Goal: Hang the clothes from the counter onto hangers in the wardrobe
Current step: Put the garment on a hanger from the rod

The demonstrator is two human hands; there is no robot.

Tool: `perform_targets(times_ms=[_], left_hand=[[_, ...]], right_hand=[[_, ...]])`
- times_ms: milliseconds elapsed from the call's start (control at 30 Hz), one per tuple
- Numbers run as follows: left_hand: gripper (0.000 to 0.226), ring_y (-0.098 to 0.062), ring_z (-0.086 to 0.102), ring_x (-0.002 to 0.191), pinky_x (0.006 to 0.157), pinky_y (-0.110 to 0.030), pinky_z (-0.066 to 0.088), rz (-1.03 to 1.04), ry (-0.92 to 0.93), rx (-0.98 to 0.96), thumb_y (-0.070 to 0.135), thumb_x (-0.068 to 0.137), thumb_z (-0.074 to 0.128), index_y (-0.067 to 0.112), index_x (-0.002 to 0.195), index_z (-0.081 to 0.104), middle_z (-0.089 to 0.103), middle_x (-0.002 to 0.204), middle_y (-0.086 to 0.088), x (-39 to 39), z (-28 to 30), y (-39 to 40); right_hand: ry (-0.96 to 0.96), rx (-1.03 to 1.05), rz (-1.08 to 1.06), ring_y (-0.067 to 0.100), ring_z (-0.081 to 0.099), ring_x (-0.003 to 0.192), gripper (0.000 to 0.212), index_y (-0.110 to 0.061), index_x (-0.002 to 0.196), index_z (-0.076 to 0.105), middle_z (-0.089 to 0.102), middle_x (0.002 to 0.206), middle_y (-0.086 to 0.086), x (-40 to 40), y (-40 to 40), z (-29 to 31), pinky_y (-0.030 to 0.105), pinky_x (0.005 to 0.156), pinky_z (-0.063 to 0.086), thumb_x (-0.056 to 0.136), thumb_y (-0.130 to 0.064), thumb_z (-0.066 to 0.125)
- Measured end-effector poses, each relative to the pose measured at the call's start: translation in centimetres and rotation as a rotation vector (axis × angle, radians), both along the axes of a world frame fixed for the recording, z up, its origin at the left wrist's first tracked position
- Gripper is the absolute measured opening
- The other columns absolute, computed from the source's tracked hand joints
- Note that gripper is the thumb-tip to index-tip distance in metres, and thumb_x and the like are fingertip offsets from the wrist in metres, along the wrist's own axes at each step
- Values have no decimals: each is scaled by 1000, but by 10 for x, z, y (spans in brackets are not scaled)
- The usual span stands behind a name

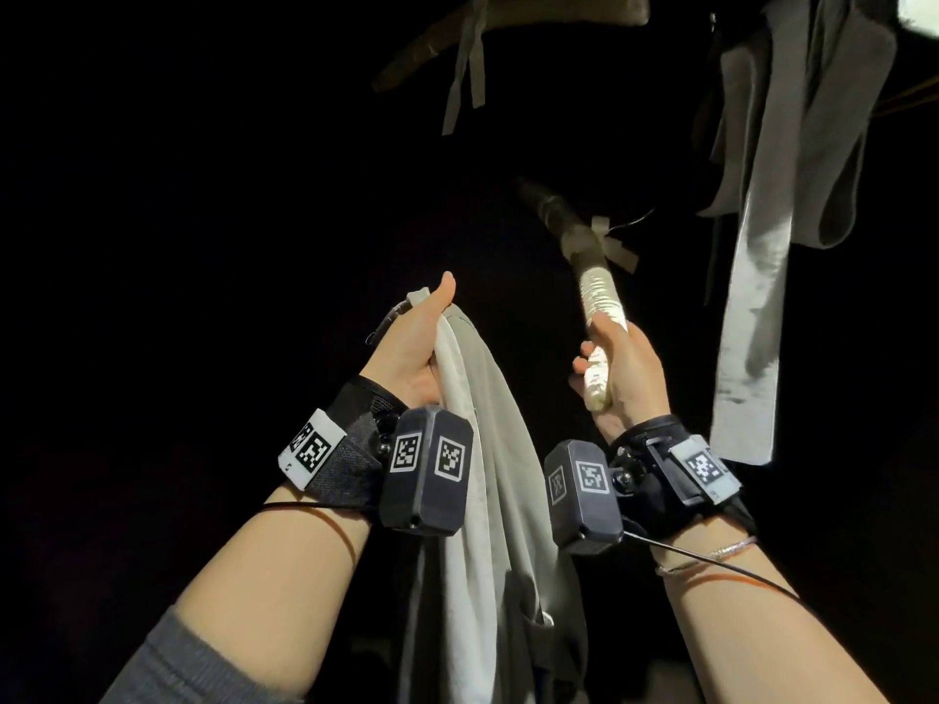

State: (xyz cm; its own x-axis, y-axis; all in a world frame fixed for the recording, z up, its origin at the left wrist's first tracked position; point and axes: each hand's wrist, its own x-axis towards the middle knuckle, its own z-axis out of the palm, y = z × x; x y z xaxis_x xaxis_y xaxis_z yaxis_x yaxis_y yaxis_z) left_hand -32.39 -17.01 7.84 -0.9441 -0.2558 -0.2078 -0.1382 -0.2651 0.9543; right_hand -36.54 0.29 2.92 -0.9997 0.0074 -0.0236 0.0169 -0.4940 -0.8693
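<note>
Left hand (414, 343) grips pale garment (488, 500) | right hand (622, 373) grips padded hanger (599, 297) end | wardrobe dark, prob.

Home wardrobe interior, dark inside, padded hangers (513, 27) w/ ribbon ties, grey garments (792, 144) hanging (upper right)

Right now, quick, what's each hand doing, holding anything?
Left hand: closed, gripping the pale grey-white draped fabric garment.
Right hand: closed around the end of a padded, cream ribbon-wrapped hanger.
</note>
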Motion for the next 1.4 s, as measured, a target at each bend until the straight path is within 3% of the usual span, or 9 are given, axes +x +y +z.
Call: perform_targets(times_ms=[133, 267, 400, 567, 800, 1000, 1200, 1300, 1400], left_hand=[[38, -23, 64, 82, 62, -35, 50, -3, -23, 29, 53, 89, 55, 15, 92, 55, 64, 90, -11, -3, -10, -3], [41, -29, 67, 88, 69, -39, 54, -45, -52, 122, 43, 93, 55, 10, 117, 57, 66, 96, -15, -4, -22, -3], [52, -34, 63, 111, 87, -46, 55, -67, -16, 164, 31, 88, 63, 3, 131, 52, 61, 124, -19, -11, -22, 2], [24, -30, 62, 98, 92, -44, 52, -104, 63, 144, 23, 89, 60, 7, 107, 57, 58, 98, -15, -13, -12, 11], [19, -17, 53, 69, 74, -32, 44, -41, 144, 137, 7, 92, 48, 11, 74, 51, 49, 71, -7, -13, -3, 10], [32, -7, 61, 64, 46, -16, 52, -127, 116, 11, 4, 102, 28, 19, 82, 49, 63, 72, 6, -14, -5, 1], [47, -21, 69, 66, 82, -39, 51, -379, 84, -10, 16, 100, 43, 6, 63, 72, 70, 68, -11, -5, 11, 20], [19, -28, 69, 73, 78, -41, 56, -319, 33, -29, 16, 95, 54, 0, 88, 62, 70, 78, -18, 0, 9, 25], [34, -35, 67, 98, 87, -46, 55, -173, 2, -44, 15, 91, 61, -8, 116, 56, 66, 111, -25, -4, 0, 14]], right_hand=[[-58, 41, 128, 14, 68, 72, 21, -16, 102, 58, 69, 98, 4, 13, -2, -9, 26, 63, 48, 89, -9, 43], [-7, 9, 319, 15, 52, 57, 55, -26, 122, 47, 56, 80, 4, 21, -1, -18, 31, 60, 48, 82, 9, 34], [-26, 75, 356, 10, 50, 52, 19, -24, 107, 52, 53, 78, -1, 23, 4, -6, 30, 56, 51, 94, -37, 50], [251, 241, 397, 15, 65, 77, 34, -20, 114, 58, 63, 105, 2, 17, 6, -6, 33, 69, 54, 89, -43, 54], [159, -95, 649, 21, 58, 51, 62, -3, 118, 47, 52, 91, 18, 20, -9, -17, 29, 48, 50, 58, -10, 62], [346, 461, 653, 17, 68, 74, 30, -16, 100, 64, 69, 88, 3, 23, -23, -15, 37, 61, 55, 80, -36, 68], [272, 265, 478, 16, 58, 49, 63, -10, 91, 63, 64, 68, 6, 19, -9, -16, 22, 42, 48, 69, -69, 61], [231, 312, 459, 13, 48, 35, 64, -12, 80, 59, 57, 54, 7, 20, -2, -21, 20, 38, 43, 75, -70, 34], [177, 271, 397, 13, 47, 33, 61, -12, 84, 55, 57, 52, 7, 17, 12, -21, 19, 37, 41, 78, -69, 34]])
